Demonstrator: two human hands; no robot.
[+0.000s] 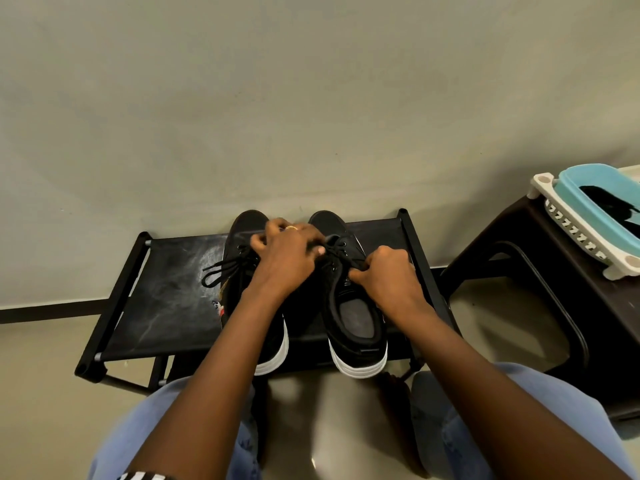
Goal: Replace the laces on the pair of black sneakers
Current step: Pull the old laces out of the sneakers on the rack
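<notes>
Two black sneakers with white soles stand side by side on a low black rack (156, 299), toes toward the wall. My left hand (287, 254) lies across both, its fingers on the black lace of the right sneaker (356, 323) near the upper eyelets. My right hand (384, 278) pinches the same lace (349, 259) at the tongue's right side. The left sneaker (249, 226) is mostly hidden under my left forearm; its tied bow (225, 270) hangs over the left side.
A dark brown plastic stool (540, 265) stands to the right of the rack, carrying a white basket (588, 251) and a light blue tub (585, 199) with something black inside. The wall rises right behind the rack. My knees in blue jeans sit just before it.
</notes>
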